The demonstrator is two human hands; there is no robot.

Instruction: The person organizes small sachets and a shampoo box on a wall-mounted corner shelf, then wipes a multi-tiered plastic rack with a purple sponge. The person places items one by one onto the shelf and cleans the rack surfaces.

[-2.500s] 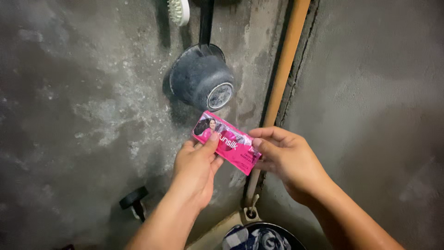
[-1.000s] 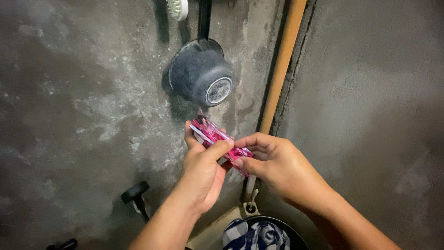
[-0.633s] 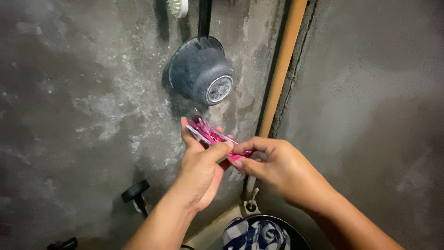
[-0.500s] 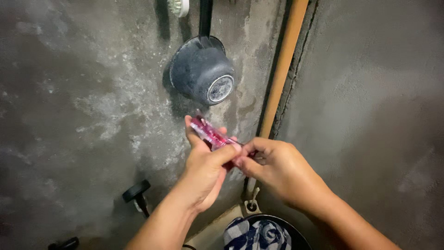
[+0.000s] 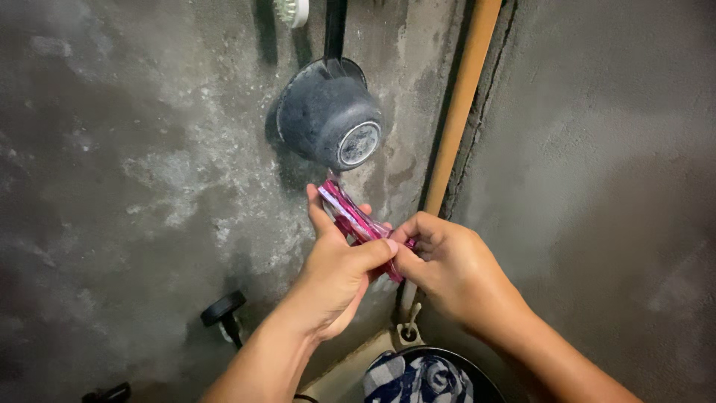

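Far left was bare grey concrete wall (image 5: 112, 172), stained and patchy. Low on it, a black tap handle (image 5: 222, 307) stuck out, w/ a second dark knob (image 5: 108, 392) near the bottom-left edge.

Left hand (image 5: 335, 272) came up from the bottom centre, fingers curled shut around a small pink sachet (image 5: 356, 222); thumb pressed across its lower end, index finger up behind it. Sachet sat tilted, top-left corner pointing up toward the pot, lower end buried btwn the two hands.

Above the sachet, a dark grey pot (image 5: 328, 112) hung on the wall by its handle, round base facing out. A white brush head (image 5: 291, 10) showed at the top edge, just left of the pot handle.

Right hand (image 5: 455, 269) met the left at the sachet's lower-right end, thumb and fingertips pinched closed on it. Hands touched each other there.

Behind them an orange-tan pipe (image 5: 462, 104) ran down the wall corner. Below the hands, a black round basin (image 5: 455, 358) held a blue-and-white checked cloth (image 5: 418, 379). Right of the pipe: more grey wall, plain.
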